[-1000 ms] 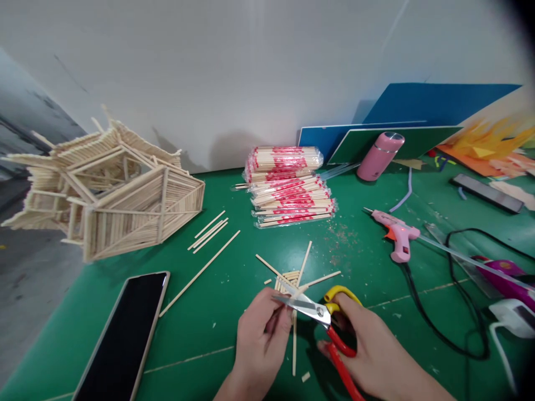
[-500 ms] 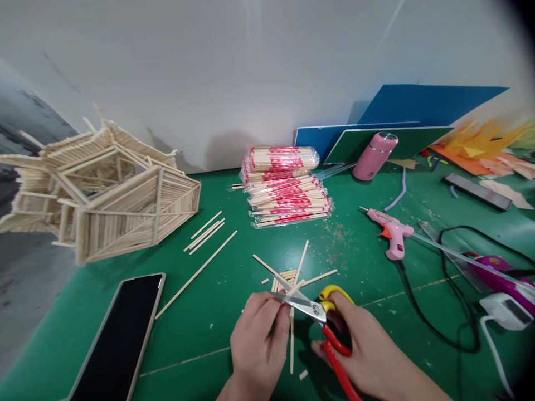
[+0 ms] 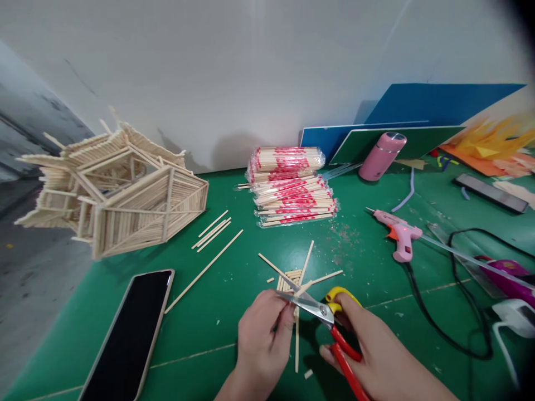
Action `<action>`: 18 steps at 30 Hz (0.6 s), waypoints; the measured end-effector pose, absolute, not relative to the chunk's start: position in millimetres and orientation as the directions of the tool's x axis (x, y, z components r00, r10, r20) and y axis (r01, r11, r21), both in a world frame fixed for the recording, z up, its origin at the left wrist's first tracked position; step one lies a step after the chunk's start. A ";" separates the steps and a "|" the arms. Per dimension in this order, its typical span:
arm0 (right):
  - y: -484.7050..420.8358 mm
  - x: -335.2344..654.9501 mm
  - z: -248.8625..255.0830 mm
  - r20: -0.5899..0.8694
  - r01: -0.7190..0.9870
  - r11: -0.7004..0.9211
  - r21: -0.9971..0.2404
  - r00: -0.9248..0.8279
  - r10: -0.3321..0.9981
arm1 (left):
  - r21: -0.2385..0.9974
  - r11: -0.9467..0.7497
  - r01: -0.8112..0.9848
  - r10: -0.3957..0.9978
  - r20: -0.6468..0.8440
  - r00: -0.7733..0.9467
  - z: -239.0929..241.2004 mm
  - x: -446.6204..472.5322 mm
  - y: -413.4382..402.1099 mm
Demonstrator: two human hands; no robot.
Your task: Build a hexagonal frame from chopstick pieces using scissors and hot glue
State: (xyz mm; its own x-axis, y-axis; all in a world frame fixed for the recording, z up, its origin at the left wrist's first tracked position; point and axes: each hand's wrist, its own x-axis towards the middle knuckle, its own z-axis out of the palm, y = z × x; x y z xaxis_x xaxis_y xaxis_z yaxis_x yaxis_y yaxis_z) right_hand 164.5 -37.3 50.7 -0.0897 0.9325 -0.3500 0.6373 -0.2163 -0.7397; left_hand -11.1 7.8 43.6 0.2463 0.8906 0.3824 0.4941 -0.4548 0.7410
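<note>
My left hand hides upper part of stick I grip. Scissors lower handle buried in my right hand. Phone cut off by bottom edge. Wrapper print on chopstick packs too small to read.

A hobby craft workbench: green cutting mat, stick-built model house at 10 o'clock, glue gun at 2 (pink), packed sticks at 12.

Bright, even light; soft shadows, warped dark right corners.
</note>
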 end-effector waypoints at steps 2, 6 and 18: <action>-36.4 164.6 53.0 -0.364 0.641 -0.228 -0.733 -0.087 0.927 | 0.769 -0.429 0.473 0.902 0.341 0.264 43.5 -11.4 8.5; -35.7 164.8 56.3 -0.413 0.641 -0.257 -0.723 -0.102 0.905 | 0.830 -0.375 0.414 0.920 0.276 0.280 45.5 -11.8 9.4; -39.8 168.2 49.0 -0.390 0.667 -0.232 -0.708 -0.096 0.916 | 0.872 -0.335 0.357 0.929 0.243 0.278 45.6 -10.8 9.5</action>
State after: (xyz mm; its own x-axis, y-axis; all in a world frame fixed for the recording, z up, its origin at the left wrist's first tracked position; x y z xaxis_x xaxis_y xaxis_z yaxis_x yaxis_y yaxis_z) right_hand 168.2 -39.8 49.0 -0.0955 0.9159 -0.3898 0.6675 -0.2316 -0.7077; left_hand -10.8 9.5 45.6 0.2778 0.9293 0.2435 0.3569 -0.3351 0.8720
